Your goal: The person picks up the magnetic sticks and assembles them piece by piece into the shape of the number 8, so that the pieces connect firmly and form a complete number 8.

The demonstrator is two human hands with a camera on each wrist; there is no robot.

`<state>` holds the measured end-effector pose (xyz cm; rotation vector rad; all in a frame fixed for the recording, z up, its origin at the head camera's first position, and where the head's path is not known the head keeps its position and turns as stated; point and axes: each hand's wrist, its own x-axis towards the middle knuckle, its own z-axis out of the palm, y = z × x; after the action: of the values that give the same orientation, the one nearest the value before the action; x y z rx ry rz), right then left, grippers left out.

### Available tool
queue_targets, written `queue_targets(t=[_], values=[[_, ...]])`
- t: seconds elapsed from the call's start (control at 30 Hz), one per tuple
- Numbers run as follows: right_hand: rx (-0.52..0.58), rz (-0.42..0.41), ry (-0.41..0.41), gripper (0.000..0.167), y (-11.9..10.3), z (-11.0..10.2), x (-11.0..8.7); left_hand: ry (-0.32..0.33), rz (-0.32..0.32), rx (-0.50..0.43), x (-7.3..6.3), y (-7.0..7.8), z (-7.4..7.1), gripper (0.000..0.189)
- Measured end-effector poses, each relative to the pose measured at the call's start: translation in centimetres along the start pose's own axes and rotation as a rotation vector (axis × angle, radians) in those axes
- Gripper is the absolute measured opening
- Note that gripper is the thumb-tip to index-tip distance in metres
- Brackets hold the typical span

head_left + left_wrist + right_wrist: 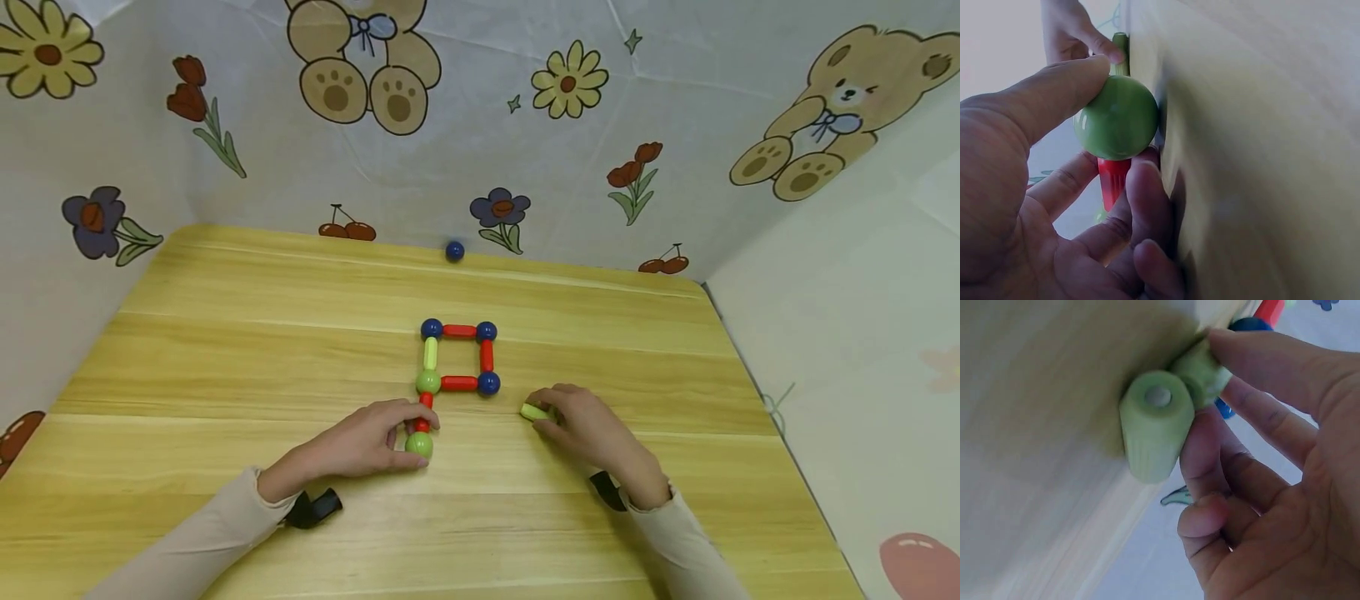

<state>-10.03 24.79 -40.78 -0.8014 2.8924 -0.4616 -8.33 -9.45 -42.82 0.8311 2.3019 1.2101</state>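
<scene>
My left hand (367, 440) grips the bottom end of a ball-and-rod figure, with its thumb on a shiny green ball (1116, 119) and fingers around the red rod (1112, 181) joined to it. That rod runs up to a second green ball (428, 382), the corner of a square of rods and balls. To the right of the figure, my right hand (592, 429) pinches a pale green rod (1200, 374) between thumb and fingers, low over the table. Another pale green rod (1157, 428), its round metal end showing, lies against it in the right wrist view.
The square has dark blue balls (487, 332) at three corners, red rods (459, 383) on three sides and a light green rod (431, 353) on its left. A loose blue ball (454, 251) sits at the back edge of the wooden table (300, 283), before a printed cloth (465, 158).
</scene>
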Motion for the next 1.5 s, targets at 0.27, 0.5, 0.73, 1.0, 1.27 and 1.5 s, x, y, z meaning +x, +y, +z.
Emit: queue_targets(t=[0.27, 0.5, 0.73, 1.0, 1.27, 1.5], values=[[-0.015, -0.102, 0.016, 0.024, -2.4, 0.7, 0.8, 0.007, -0.002, 0.018, 0.0, 0.0, 0.0, 0.037], [0.027, -0.175, -0.017, 0.025, -4.6, 1.4, 1.8, 0.003, 0.001, 0.075, 0.0, 0.1, 0.2, 0.025], [0.040, -0.202, -0.059, 0.025, -6.4, 2.0, 2.1, 0.002, 0.000, 0.099, -0.1, 0.2, 0.3, 0.023], [0.050, -0.238, -0.114, 0.025, -7.6, 2.5, 2.4, 0.009, -0.004, 0.115, -0.2, 0.3, 0.3, 0.023], [0.034, -0.264, -0.111, 0.024, -8.1, 2.6, 2.6, 0.020, -0.003, 0.133, -0.3, 0.4, 0.4, 0.022], [0.041, -0.251, -0.130, 0.025, -8.2, 2.6, 2.5, 0.026, 0.004, 0.142, -0.2, 0.4, 0.3, 0.022]])
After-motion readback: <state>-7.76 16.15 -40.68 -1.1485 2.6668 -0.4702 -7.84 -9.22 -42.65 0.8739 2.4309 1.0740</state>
